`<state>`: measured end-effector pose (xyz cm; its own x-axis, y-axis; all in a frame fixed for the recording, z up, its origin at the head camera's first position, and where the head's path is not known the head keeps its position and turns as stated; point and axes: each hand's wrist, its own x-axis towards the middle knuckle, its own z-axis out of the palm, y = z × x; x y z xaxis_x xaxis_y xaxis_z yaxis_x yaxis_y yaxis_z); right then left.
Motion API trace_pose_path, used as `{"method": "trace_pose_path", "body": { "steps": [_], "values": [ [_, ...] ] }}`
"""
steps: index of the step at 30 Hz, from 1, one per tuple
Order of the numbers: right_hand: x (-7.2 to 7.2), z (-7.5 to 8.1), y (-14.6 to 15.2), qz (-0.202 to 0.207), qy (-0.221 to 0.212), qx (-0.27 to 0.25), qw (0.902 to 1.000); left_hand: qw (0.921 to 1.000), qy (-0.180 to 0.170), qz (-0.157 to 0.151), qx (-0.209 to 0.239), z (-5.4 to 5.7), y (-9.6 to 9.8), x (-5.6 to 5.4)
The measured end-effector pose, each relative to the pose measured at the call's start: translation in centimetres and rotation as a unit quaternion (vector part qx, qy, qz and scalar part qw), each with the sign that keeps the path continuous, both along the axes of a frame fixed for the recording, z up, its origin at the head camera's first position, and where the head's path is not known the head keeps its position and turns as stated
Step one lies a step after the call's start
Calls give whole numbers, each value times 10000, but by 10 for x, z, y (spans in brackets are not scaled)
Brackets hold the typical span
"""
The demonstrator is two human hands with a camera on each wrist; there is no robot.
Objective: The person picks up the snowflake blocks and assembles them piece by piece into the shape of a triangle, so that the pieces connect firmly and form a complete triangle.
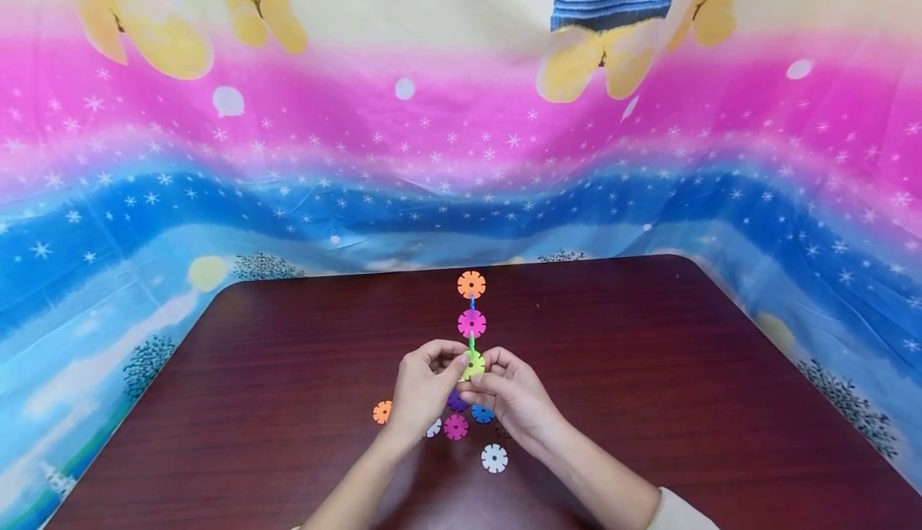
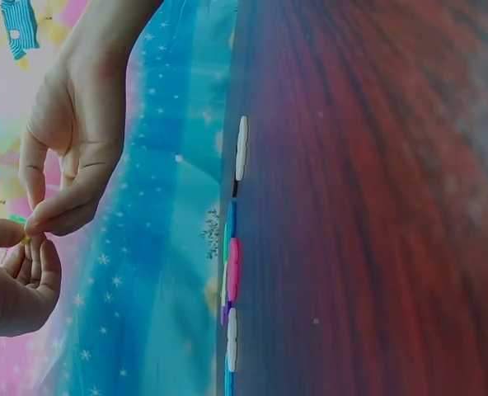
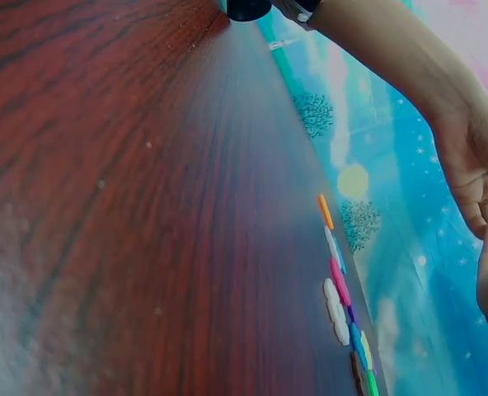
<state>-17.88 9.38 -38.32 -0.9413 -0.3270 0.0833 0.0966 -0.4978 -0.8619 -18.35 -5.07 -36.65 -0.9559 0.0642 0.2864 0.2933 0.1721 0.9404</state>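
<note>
A chain of notched plastic discs rises in front of me in the head view. From its top come an orange disc (image 1: 471, 284), a blue disc seen edge-on (image 1: 472, 303), a pink disc (image 1: 471, 323), a green disc seen edge-on (image 1: 471, 343) and a yellow-green disc (image 1: 473, 365). My left hand (image 1: 426, 386) pinches the yellow-green disc from the left, thumb on its face. From the right, my right hand (image 1: 520, 399) pinches the same disc near its lower edge. In both wrist views the fingertips meet, and the disc is mostly hidden.
Below the hands lie loose discs on the dark wooden table (image 1: 288, 370): orange (image 1: 382, 411), purple (image 1: 457, 402), blue (image 1: 483, 413), pink (image 1: 456, 427) and white (image 1: 494, 459). Others are partly covered by the hands. A patterned cloth (image 1: 461, 138) hangs behind the table.
</note>
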Motion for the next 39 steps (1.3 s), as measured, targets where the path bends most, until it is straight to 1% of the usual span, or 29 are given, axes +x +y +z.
{"method": "trace_pose_path", "body": {
  "steps": [4, 6, 8, 9, 10, 11, 12, 13, 14, 16, 17, 18, 19, 20, 21, 22, 24, 26, 28, 30, 32, 35, 39],
  "values": [
    [-3, -2, 4, 221, 165, 111, 9996, 10000, 6, -38, 34, 0, -3, 0],
    [-7, -3, 8, 242, 229, 319, 9989, 9999, 43, -49, 102, 1, -5, 0],
    [-14, -3, 14, 164, 323, 836, 9958, 9997, 59, -80, 241, 2, -8, 0],
    [-18, -4, 17, 98, 370, 1218, 9918, 9996, 78, -72, 276, 2, -10, 0],
    [-23, -4, 20, 38, 442, 1682, 9848, 9994, 62, -62, 324, 2, -12, -1],
    [-29, -5, 23, -26, 533, 2215, 9737, 9993, 68, -51, 364, 3, -14, -1],
    [-35, -6, 26, -79, 663, 2786, 9581, 9991, 55, -41, 408, 3, -16, -1],
    [-41, -7, 29, -124, 816, 3368, 9379, 9992, 32, 5, 393, 3, -18, -2],
    [-46, -8, 32, -176, 978, 3929, 9142, 9993, 21, 69, 359, 3, -19, -2],
    [-57, -12, 36, -285, 1363, 4908, 8601, 9993, -43, 166, 343, 4, -22, -2],
    [-61, -14, 38, -322, 1513, 5281, 8350, 9992, -61, 188, 337, 3, -23, -3],
    [-65, -15, 39, -330, 1640, 5581, 8127, 9992, -85, 201, 337, 3, -24, -3],
    [-68, -17, 40, -311, 1745, 5823, 7934, 9991, -101, 215, 340, 3, -25, -3],
    [-71, -19, 40, -273, 1820, 5993, 7791, 9991, -95, 211, 364, 3, -26, -3],
    [-74, -21, 41, -208, 1862, 6105, 7695, 9990, -92, 209, 382, 3, -26, -3],
    [-75, -22, 41, -135, 1882, 6165, 7644, 9989, -80, 211, 399, 3, -27, -3],
    [-78, -24, 41, -19, 1922, 6238, 7576, 9988, -81, 249, 420, 3, -28, -3],
    [-80, -26, 41, 11, 1954, 6288, 7526, 9985, -111, 294, 448, 4, -28, -4],
    [-82, -27, 41, 20, 2010, 6364, 7447, 9983, -150, 323, 457, 4, -29, -4],
    [-82, -29, 39, 33, 2037, 6425, 7387, 9982, -166, 313, 487, 4, -30, -5],
    [-82, -29, 38, 34, 2046, 6462, 7352, 9982, -134, 291, 509, 4, -31, -6],
    [-81, -29, 36, 9, 1978, 6485, 7351, 9982, -93, 283, 518, 4, -32, -6],
    [-81, -30, 36, -5, 1890, 6440, 7413, 9981, -133, 295, 527, 5, -32, -6]
  ]
}}
